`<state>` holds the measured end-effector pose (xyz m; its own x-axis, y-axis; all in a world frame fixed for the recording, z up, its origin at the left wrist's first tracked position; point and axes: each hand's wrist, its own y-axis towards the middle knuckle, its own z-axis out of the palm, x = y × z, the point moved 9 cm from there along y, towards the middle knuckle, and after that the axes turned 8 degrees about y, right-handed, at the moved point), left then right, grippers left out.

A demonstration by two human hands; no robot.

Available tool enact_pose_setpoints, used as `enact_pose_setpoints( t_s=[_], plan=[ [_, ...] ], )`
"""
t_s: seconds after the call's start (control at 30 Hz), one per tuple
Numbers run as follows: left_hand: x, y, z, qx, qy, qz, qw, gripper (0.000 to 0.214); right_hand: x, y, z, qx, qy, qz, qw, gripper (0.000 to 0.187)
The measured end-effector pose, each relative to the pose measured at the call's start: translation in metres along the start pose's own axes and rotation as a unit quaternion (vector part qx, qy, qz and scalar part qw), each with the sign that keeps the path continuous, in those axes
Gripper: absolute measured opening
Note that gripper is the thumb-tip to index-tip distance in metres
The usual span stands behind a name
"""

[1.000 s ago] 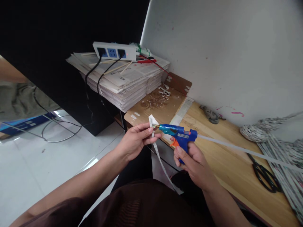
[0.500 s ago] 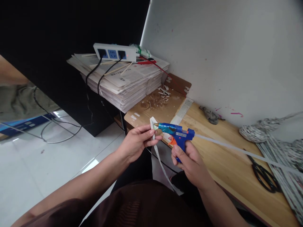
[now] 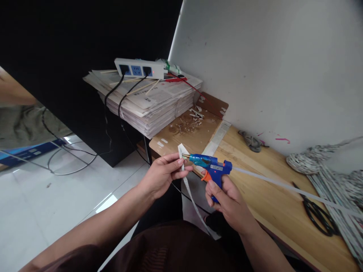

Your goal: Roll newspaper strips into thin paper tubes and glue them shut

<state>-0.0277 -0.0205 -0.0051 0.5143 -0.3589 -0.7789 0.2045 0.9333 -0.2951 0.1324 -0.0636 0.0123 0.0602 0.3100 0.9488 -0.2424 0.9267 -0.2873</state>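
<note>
Between the thumb and fingers of my left hand (image 3: 164,172) is a narrow folded strip of newspaper (image 3: 190,192); its top end sticks up above the fingers and its tail hangs toward my lap. My right hand (image 3: 229,200) is wrapped round the handle of a blue hot glue gun (image 3: 211,166) with an orange trigger and a small red light lit. The gun's brass nozzle points left and meets or nearly meets the strip's upper end. Out of the gun's back runs a long whitish glue stick (image 3: 272,181), reaching across to the right.
A stack of newspapers (image 3: 147,117) bears a white power strip (image 3: 167,71) with black cords. On the wooden table (image 3: 249,181) lie black-handled scissors (image 3: 319,217), rolled paper sticks (image 3: 334,204) and paper scraps (image 3: 196,113). Another person's arm (image 3: 14,88) shows at far left.
The view has shifted slightly, so the table and newspapers sit a little lower. Both hands keep their holds, with the nozzle still at the strip's top end.
</note>
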Motion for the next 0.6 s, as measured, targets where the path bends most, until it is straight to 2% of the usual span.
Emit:
enact_pose_setpoints(
  t_s=[0.27,0.47,0.6],
  plan=[
    [0.001,-0.001,0.002,0.002,0.002,-0.008,1.0,0.013,-0.001,0.004,0.002,-0.003,0.007,0.005,1.0,0.028],
    [0.001,-0.001,0.0,0.003,-0.01,-0.003,1.0,0.01,0.009,0.005,0.0,-0.016,-0.001,-0.038,0.999,0.026],
    [0.0,0.0,-0.001,-0.002,-0.016,-0.002,1.0,0.013,0.01,0.005,-0.005,-0.028,0.009,-0.042,0.999,0.029]
  ],
)
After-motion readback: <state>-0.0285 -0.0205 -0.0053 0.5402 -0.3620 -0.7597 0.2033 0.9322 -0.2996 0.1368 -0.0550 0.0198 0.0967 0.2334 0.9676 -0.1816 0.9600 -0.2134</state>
